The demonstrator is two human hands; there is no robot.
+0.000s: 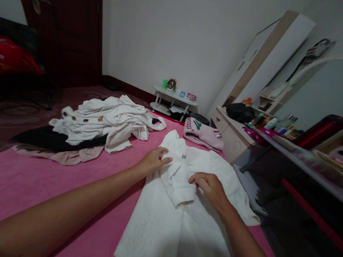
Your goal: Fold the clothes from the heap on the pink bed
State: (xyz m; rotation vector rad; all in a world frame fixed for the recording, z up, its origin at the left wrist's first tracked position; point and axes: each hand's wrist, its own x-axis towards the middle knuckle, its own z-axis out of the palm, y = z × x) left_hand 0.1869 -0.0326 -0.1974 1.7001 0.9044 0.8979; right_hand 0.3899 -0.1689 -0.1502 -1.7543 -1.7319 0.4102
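Note:
A white long garment (pixel 160 226), perhaps a shirt or dress, lies spread on the pink bedding in front of me. One sleeve (pixel 180 187) is folded inward across its upper part. My left hand (pixel 153 160) rests at the sleeve's left side, thumb and fingers apart, touching the cloth. On the other side, my right hand (pixel 209 187) has its fingers curled at the sleeve's edge near the cuff, closed on the fabric. The second sleeve stretches out to the right, towards the bed's edge.
Pink bedding (pixel 89 201) carries a heap of white clothes (pixel 107 115) over black and beige ones, far left. A folded pink garment (pixel 203 133) lies at the far end. A white stand (pixel 175 96), a cluttered dresser (pixel 234 142) and a desk (pixel 316 165) stand beyond and right.

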